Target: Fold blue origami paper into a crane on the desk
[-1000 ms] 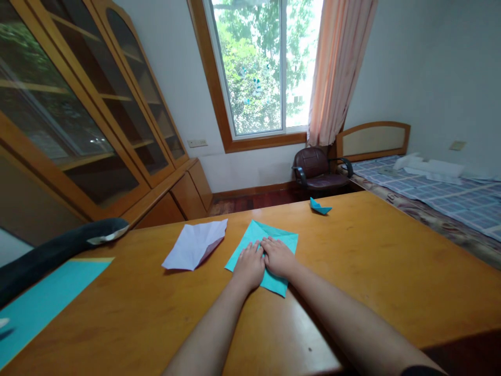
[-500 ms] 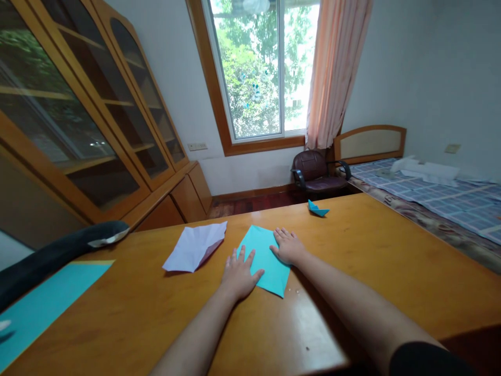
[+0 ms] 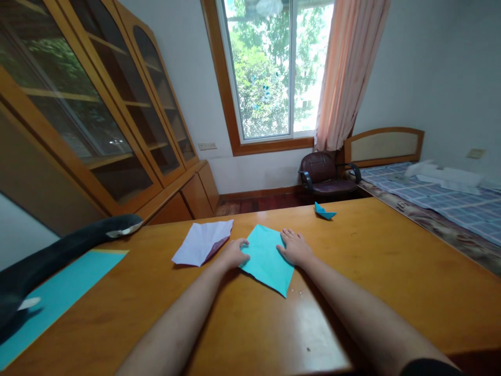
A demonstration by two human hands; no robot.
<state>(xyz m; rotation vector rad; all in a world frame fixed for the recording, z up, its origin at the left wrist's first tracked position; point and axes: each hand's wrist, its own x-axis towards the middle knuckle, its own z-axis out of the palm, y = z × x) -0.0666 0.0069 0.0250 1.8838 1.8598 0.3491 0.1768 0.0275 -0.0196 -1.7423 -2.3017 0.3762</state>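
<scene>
A creased turquoise sheet of paper (image 3: 266,258) lies on the wooden table between my hands. At its left edge is my left hand (image 3: 234,254), fingers curled and thumb on the paper, gripping that edge. My right hand (image 3: 296,247) rests flat on the sheet's right edge with its fingers stretched out. Just left of my left hand lies a creased pale lilac sheet (image 3: 201,243), one side slightly raised. A small folded blue paper boat (image 3: 324,212) sits near the table's far edge, beyond my right hand.
On the left, a dark whale-shaped plush toy (image 3: 74,248) lies partly over a long turquoise sheet (image 3: 74,284) with a yellow border. A glass-fronted cabinet (image 3: 156,190), a chair (image 3: 323,172) and a bed (image 3: 442,193) stand beyond the table (image 3: 376,261).
My left hand has moved left, from lying spread on the turquoise sheet to its left edge, with fingers now curled. My right hand stays flat. The camera view has turned slightly left.
</scene>
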